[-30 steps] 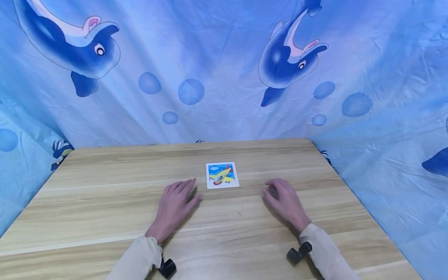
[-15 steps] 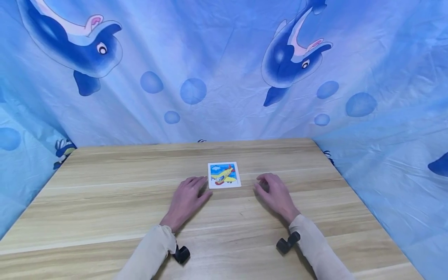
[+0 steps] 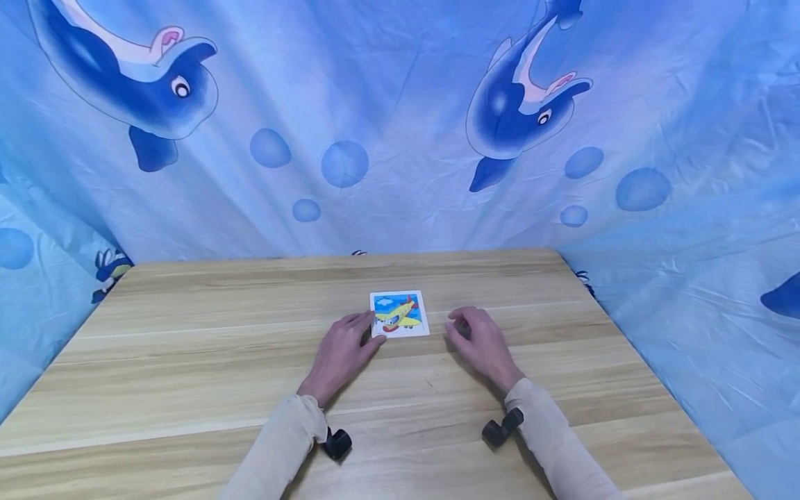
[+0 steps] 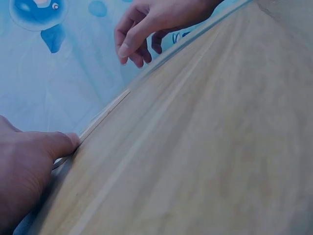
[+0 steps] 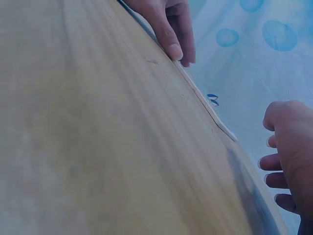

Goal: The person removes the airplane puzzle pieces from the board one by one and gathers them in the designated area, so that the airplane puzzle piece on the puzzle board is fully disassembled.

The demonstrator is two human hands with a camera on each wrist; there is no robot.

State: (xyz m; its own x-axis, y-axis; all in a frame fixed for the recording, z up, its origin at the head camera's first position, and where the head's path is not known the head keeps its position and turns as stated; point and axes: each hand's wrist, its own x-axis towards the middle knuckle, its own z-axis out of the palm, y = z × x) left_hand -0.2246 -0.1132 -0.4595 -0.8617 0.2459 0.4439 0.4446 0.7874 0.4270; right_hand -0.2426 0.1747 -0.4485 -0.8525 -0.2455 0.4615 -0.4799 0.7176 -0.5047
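Observation:
A flat square picture board, white-bordered with a yellow and red airplane on blue, lies on the wooden table. At its left side is my left hand, fingertips over the left edge and thumb tip right at the near left corner. The left wrist view shows that thumb against the board's thin edge. My right hand hovers just right of the board, apart from it, fingers loosely bent with nothing between them. In the right wrist view the board's thin edge runs between the two hands.
A blue curtain printed with dolphins and bubbles hangs behind the table and along both sides. Each sleeve cuff has a small black camera, such as the left wrist camera and the right wrist camera.
My left hand has moved right and slightly forward, reaching the board's left edge. The right hand has come left and forward, closer to the board. The board stays in place.

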